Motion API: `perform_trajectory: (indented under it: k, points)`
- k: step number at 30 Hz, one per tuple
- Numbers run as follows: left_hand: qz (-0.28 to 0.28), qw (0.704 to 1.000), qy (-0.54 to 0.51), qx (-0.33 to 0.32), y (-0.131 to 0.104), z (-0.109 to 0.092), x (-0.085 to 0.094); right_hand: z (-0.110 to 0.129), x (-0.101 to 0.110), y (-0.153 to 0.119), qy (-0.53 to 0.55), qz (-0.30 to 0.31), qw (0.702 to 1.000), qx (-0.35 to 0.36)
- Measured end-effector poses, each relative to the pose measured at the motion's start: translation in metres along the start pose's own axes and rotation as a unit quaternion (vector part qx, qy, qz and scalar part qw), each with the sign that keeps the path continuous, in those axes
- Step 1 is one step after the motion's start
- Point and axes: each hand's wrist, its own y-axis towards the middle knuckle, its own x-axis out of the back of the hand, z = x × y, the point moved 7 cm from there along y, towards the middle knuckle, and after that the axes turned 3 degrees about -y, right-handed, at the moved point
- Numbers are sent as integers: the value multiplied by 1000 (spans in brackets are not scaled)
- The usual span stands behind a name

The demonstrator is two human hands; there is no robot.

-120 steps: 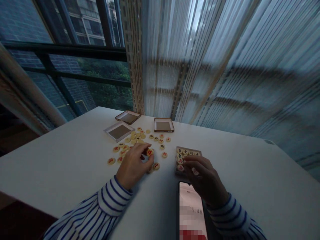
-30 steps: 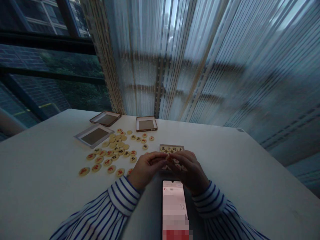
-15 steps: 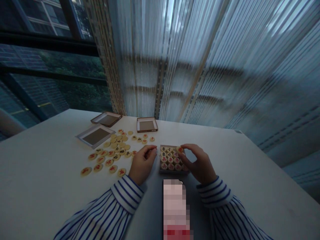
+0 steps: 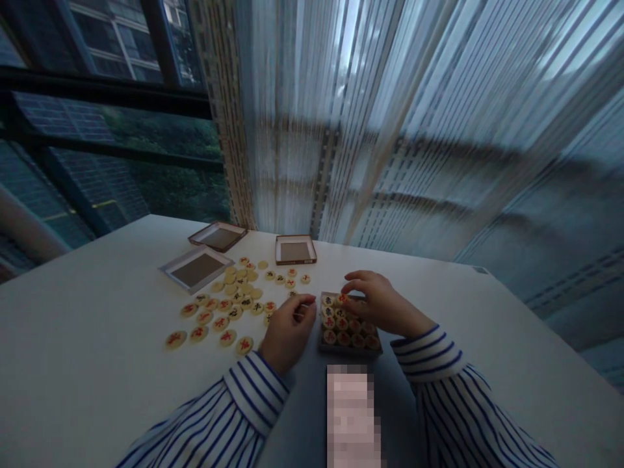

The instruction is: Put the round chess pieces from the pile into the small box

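A small box [image 4: 351,351] filled with rows of round pieces bearing red or black characters stands in front of me. Over its back part is my right hand [image 4: 383,302], with a red-marked piece [image 4: 343,298] at its fingertips above the second column. My left hand [image 4: 288,330] is beside the box's left edge, fingers curled with thumb and forefinger together; whatever may be inside them is hidden. Many loose round pieces [image 4: 220,323] lie on the white table to the left of my left hand, some marked red or black, others plain.
Behind the loose pieces lie a brown-rimmed tray [image 4: 220,236], a pale tray [image 4: 196,268] and another brown-rimmed tray [image 4: 296,249]. A blurred-out flat object [image 4: 351,416] is at the near edge. A striped curtain hangs behind the table [image 4: 453,305].
My right hand has moved with its piece from the box's back right towards the left, its fingers now reaching over from the side. The whole view has shifted slightly.
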Motion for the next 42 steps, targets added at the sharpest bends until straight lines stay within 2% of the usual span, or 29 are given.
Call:
perform_trajectory:
  k: [3,6,13,27,42]
  points:
    - [3,1000,12,-7,-1,-1,-2,-3,-12,-1,-15,55,998,-2]
    - [4,1000,17,-13,-2,-1,-2,-6,-17,-1,-15,72,997,3]
    - [-1,1000,4,-12,-1,0,-2,-12,-29,2,3,73,997,17]
    - [3,1000,10,-1,-1,0,-2,-15,-37,2,14,91,996,20]
    - [-5,1000,9,-13,-1,-1,-1,-13,-39,2,32,104,994,31]
